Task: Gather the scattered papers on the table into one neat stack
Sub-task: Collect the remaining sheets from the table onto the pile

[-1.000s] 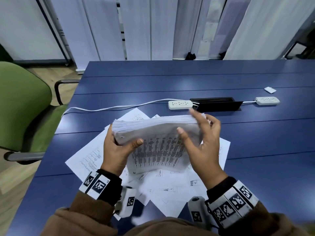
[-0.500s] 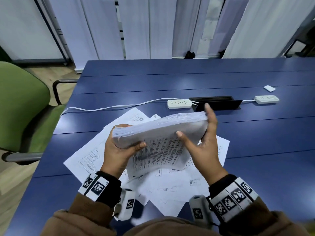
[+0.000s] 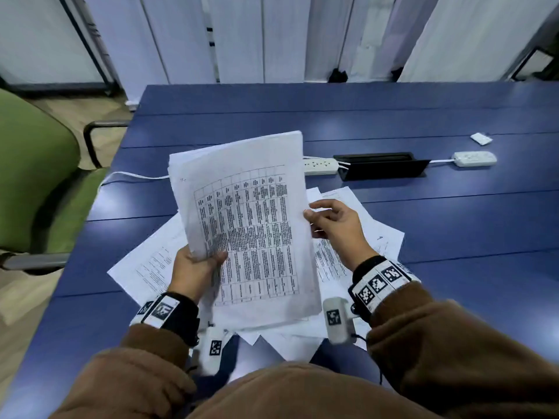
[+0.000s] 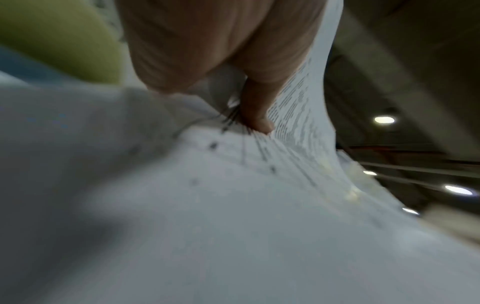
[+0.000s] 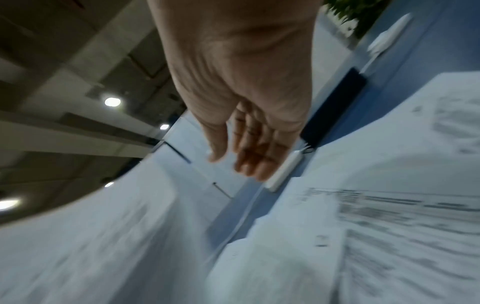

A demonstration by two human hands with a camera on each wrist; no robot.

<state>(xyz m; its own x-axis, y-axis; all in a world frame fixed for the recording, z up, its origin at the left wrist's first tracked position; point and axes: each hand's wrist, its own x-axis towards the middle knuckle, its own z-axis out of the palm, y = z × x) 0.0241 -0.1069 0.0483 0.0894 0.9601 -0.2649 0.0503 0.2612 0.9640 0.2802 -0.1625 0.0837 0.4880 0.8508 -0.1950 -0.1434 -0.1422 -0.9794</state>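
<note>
A thick stack of printed papers [image 3: 251, 225] stands tilted up above the blue table [image 3: 423, 122], its table-printed face toward me. My left hand [image 3: 196, 267] grips its lower left corner, thumb on the front. In the left wrist view the thumb [image 4: 257, 115] presses on the stack [image 4: 233, 205]. My right hand [image 3: 328, 217] hovers at the stack's right edge with loose fingers; in the right wrist view this hand [image 5: 244, 152] holds nothing. Several loose sheets [image 3: 148, 267] lie spread on the table under both hands, more of them on the right [image 3: 384, 234].
A green chair [image 3: 33, 182] stands left of the table. Behind the papers lie a white power strip [image 3: 320, 165] with its cable, a black cable box [image 3: 381, 169], a second strip [image 3: 475, 159] and a small white object [image 3: 481, 138].
The stack has swung from lying edge-on between both hands to standing upright in the left hand. The right hand has let go and sits beside its right edge.
</note>
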